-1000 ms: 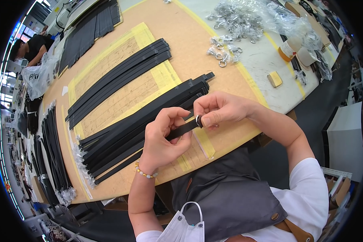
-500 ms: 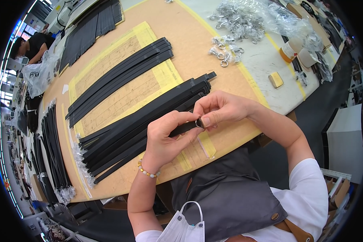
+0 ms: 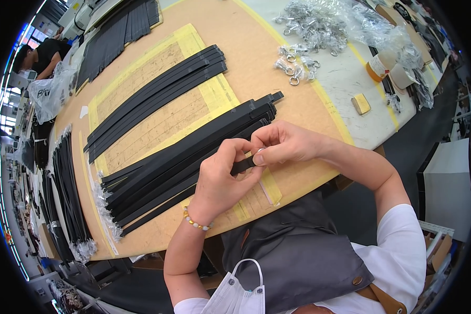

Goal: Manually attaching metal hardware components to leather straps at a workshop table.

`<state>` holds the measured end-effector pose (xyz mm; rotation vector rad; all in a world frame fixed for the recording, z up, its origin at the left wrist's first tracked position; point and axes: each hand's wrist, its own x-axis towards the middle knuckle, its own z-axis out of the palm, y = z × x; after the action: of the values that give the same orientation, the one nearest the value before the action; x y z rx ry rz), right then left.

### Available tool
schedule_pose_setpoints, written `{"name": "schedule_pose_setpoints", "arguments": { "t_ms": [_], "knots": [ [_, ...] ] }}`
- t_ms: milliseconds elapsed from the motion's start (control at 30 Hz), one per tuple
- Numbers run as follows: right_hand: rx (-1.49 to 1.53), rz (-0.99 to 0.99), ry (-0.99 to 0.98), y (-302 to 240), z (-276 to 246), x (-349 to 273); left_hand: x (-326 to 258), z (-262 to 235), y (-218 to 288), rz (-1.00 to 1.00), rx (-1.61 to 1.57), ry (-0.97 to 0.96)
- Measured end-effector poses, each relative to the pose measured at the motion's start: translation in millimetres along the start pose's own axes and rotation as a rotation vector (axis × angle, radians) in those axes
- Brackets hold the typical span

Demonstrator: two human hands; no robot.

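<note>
Both of my hands meet over the near edge of the table, at the end of a black strap (image 3: 243,166). My left hand (image 3: 220,180) pinches the strap between thumb and fingers, a beaded bracelet round its wrist. From the other side, my right hand (image 3: 285,144) is closed on the strap's tip, its thumb pressed over it. A bit of a small metal ring shows at the right thumb, mostly hidden by the fingers. Just beyond my hands lies a thick pile of black straps (image 3: 193,152), their far-left ends wrapped in clear plastic.
Another row of black straps (image 3: 157,99) lies on yellow-taped board. Plastic-wrapped metal clasps (image 3: 319,29) are heaped at the back right, near a yellow block (image 3: 360,104) and an orange-labelled bottle (image 3: 377,68). More bundled straps (image 3: 70,193) hang at left; a person (image 3: 49,55) works beyond.
My left fingers have bent upward and shifted slightly back along the strap. The right thumb now covers most of the metal ring that showed more fully before.
</note>
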<state>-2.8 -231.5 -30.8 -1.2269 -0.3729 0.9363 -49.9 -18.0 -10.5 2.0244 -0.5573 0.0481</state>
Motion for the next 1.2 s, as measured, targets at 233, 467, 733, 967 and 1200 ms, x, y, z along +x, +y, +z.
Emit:
{"name": "schedule_pose_setpoints", "arguments": {
  "t_ms": [233, 467, 733, 967, 1200],
  "knots": [
    [-0.081, -0.002, 0.069, -2, 1, -2, 3, -4, -2, -0.064, 0.049, -0.026],
    [-0.101, -0.019, 0.085, 1, 1, -1, 3, -3, -1, -0.060, 0.022, -0.027],
    [-0.116, 0.006, 0.076, 0, 0, -2, 2, -2, -3, -0.065, 0.036, -0.042],
    [-0.145, -0.045, 0.092, 0, 4, -3, 1, -2, -6, -0.014, 0.092, -0.049],
    [-0.226, -0.102, 0.172, 11, 13, 1, 0, 2, -11, 0.079, 0.029, -0.036]
  ]
}}
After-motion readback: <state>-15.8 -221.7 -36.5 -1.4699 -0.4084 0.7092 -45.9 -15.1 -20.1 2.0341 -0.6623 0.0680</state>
